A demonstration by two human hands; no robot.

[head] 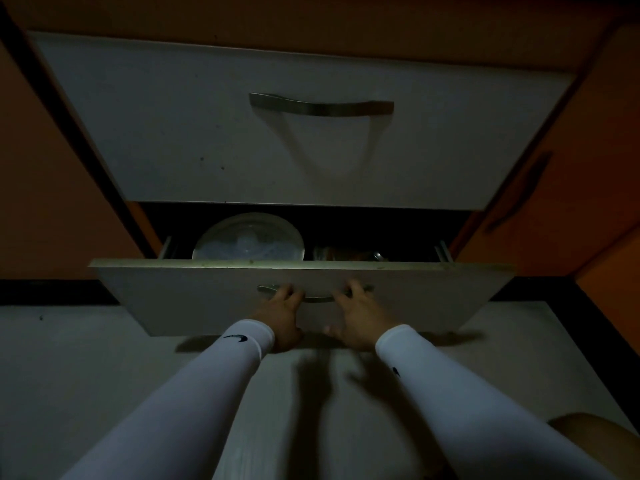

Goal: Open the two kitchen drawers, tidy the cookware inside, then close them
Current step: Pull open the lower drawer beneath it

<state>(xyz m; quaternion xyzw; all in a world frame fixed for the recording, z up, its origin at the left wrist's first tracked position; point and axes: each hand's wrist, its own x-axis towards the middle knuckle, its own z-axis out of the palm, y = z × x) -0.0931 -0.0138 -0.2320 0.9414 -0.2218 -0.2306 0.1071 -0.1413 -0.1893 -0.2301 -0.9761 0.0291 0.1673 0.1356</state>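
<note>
Both hands, left hand [284, 315], right hand [358, 315], gripping lower drawer [194, 296] handle [317, 298], drawer partly open, glass lid [247, 237] inside

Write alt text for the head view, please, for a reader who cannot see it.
In dim light, a left hand and right hand touch the handle of a partly open lower drawer showing a round glass lid. The upper drawer is closed.

both arms in white sleeves reaching forward, left hand [282, 315] and right hand [360, 317] side by side, fingers [356, 289] curled
</note>
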